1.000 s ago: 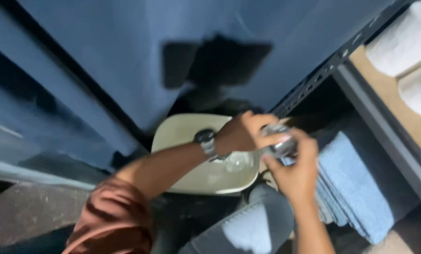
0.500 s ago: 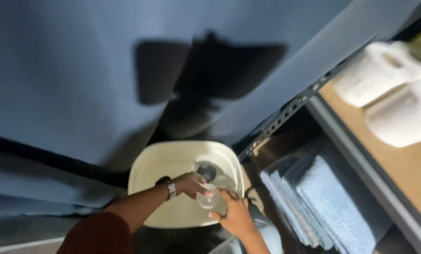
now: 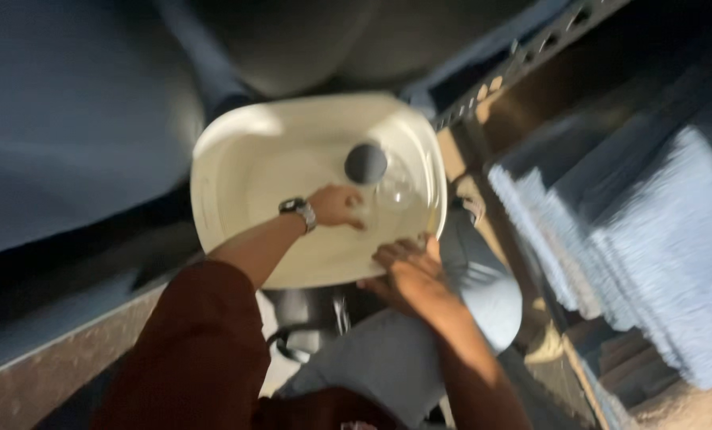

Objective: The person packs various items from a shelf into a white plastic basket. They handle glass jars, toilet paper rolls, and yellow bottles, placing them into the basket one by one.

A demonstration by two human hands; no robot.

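A cream plastic basin point(image 3: 212, 159) sits low in front of me. Inside it lie a dark round object point(image 3: 365, 162) and a clear glass point(image 3: 394, 191). My left hand point(image 3: 336, 205), with a wristwatch, reaches into the basin; its fingers are just left of the glass and hold nothing that I can make out. My right hand point(image 3: 403, 267) lies on the basin's near rim with its fingers curled over the edge. The picture is blurred.
A stack of folded blue towels point(image 3: 634, 239) fills a low shelf to the right, behind a perforated metal shelf post point(image 3: 523, 56). Blue fabric point(image 3: 69, 119) hangs to the left. My knee in light jeans point(image 3: 483, 279) is beside the basin.
The glass has left my hands and now lies in the basin. My right hand has dropped to the basin's rim. The view has tilted down and moved closer.
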